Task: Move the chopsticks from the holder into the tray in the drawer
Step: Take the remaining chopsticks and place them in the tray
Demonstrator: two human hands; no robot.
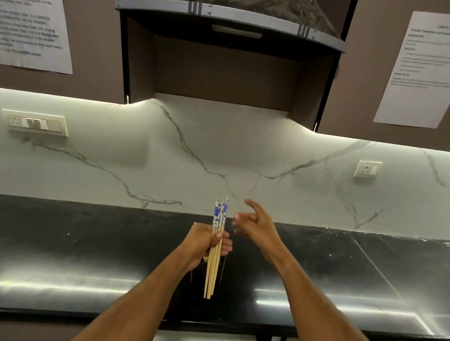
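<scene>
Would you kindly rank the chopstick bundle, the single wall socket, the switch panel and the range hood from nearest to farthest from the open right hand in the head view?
1. chopstick bundle, just left of the right hand, gripped by the left hand.
2. single wall socket, on the backsplash, up and right.
3. range hood, overhead.
4. switch panel, far left on the backsplash.

Under-cabinet strips glare on the countertop (69,250); edges perhaps bowed

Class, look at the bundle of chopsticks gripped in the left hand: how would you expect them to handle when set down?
The chopsticks look like thin, straight wood, so probably stiff and light. Several sit in the left hand as a loose bundle, so they may fan apart or roll once released.
</scene>
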